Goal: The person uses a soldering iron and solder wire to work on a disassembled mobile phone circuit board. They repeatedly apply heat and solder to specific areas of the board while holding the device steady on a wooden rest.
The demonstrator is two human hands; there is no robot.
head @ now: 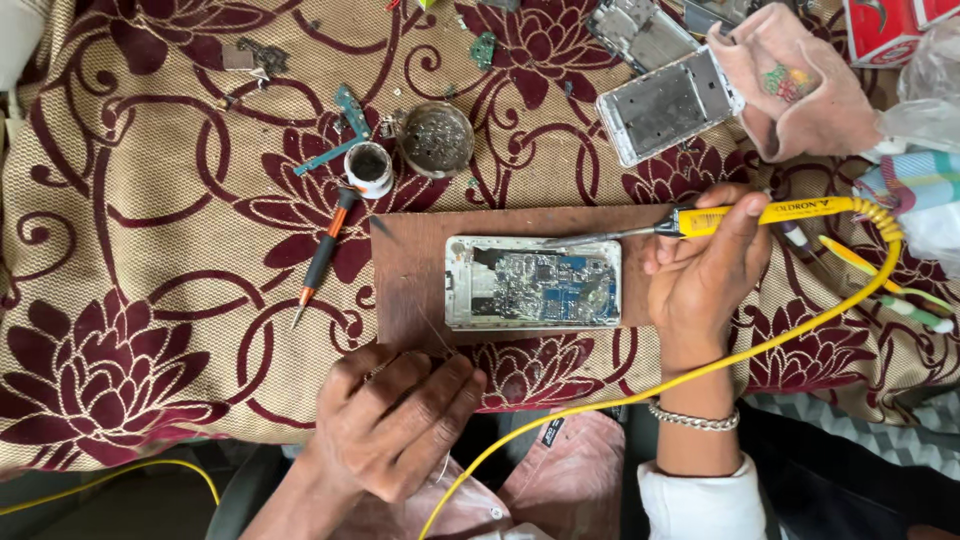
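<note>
Opened phone point(533, 283): rectangular, back cover off, lying flat at the centre of a brown wooden board point(410, 262). Its pale frame encloses a blue circuit board and dull silvery shielding.

Soldering iron point(745, 216): yellow plastic handle, slim metal tip reaching the phone's upper edge. The right hand point(705, 275) grips the handle, fingers wrapped round it, a metal chain bracelet at the wrist. A yellow cord point(700, 372) runs from the handle's rear in a loop down toward the lap.

The left hand point(395, 420) rests at the board's lower left edge, fingers curled loosely; a thin wire appears pinched there, but I cannot tell for certain.

Surroundings: a beige cloth point(150, 260) with raised maroon floral pattern covers the surface. Left of the board lies a screwdriver point(320, 262) with black-and-orange handle. Above it stand a small white pot point(369, 167) and a round tin point(436, 138) of dark residue. A second stripped phone frame point(668, 104) lies upper right, touching a pinkish rag point(800, 90).
</note>
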